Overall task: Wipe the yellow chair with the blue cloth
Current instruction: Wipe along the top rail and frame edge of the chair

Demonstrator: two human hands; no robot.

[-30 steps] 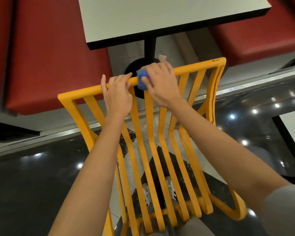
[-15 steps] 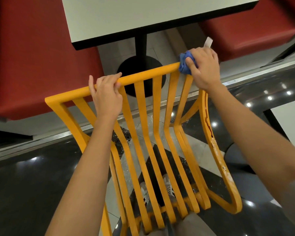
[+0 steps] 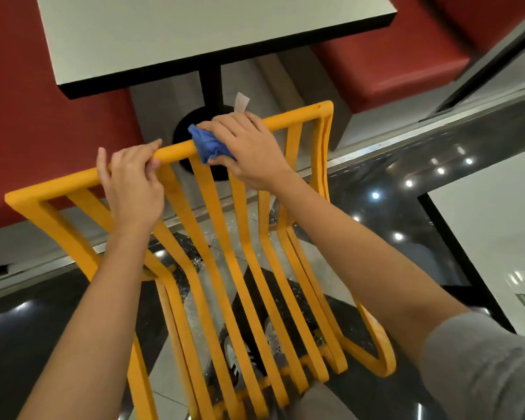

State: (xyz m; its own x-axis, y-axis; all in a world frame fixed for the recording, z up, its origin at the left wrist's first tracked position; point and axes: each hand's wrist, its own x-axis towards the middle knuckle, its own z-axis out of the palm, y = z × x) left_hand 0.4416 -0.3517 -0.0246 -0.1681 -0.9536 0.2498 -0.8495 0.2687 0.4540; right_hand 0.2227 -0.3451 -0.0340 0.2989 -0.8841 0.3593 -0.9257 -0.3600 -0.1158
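Observation:
The yellow chair [image 3: 58,228] has a slatted back that fills the middle of the view, its top rail running from lower left to upper right. My left hand [image 3: 132,183] grips the top rail left of centre, fingers curled over it. My right hand [image 3: 249,150] holds the bunched blue cloth [image 3: 208,145] against the top rail just right of my left hand. A white tag sticks up behind my right hand. Part of the cloth is hidden under my fingers.
A white table [image 3: 194,34] with a black edge and black post [image 3: 211,83] stands just beyond the chair. Red bench seats [image 3: 43,116] lie left and upper right [image 3: 385,62]. Glossy dark floor lies below, and another white table corner [image 3: 491,231] at right. My shoes show between the slats.
My right hand has slid the blue cloth along the top rail from the right end back toward the middle, near my left hand. The left hand keeps its grip.

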